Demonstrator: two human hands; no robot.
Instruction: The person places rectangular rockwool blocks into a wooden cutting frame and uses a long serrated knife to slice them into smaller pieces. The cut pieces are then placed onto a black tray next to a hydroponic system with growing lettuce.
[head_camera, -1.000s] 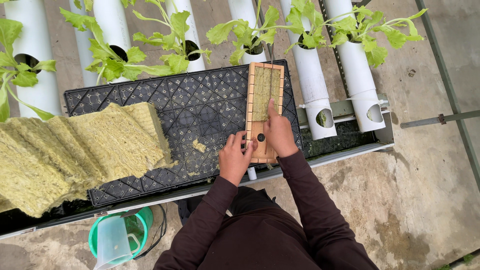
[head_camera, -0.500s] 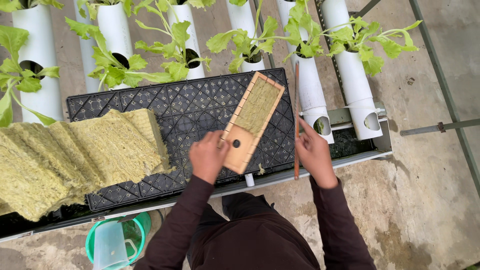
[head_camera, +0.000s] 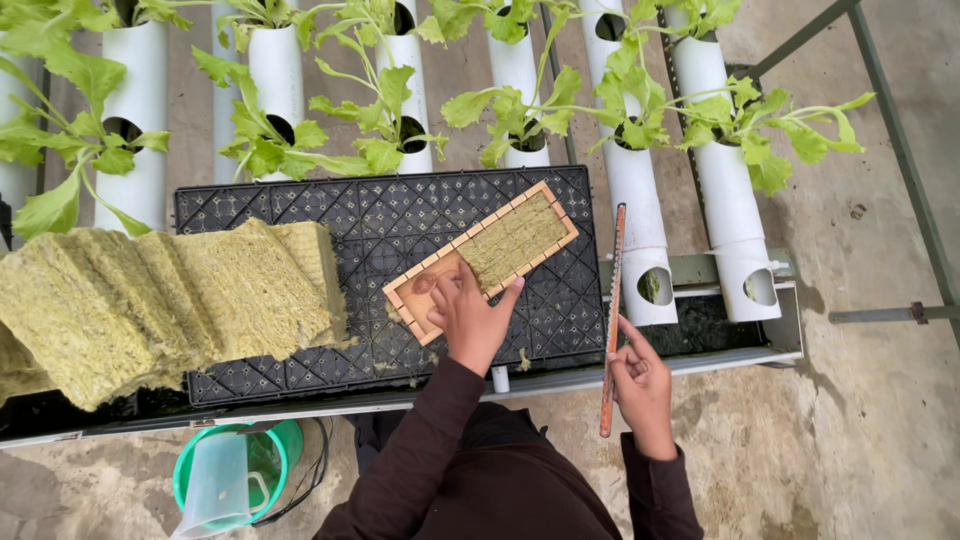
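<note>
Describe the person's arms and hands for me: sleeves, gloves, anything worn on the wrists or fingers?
Both arms wear long, dark brown sleeves of plain fabric, loosely creased and reaching to the wrists. The left hand and the right hand are bare: no gloves. No watch, ring or bracelet shows from the head view.

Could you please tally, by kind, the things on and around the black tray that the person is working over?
Black mesh tray: 1
Wooden slotted frame under the left hand: 1
Rockwool strip in the frame: 1
Rockwool slab pile: 1
Long thin blade in the right hand: 1
Green bucket: 1
Clear jug: 1
Total: 7
</note>
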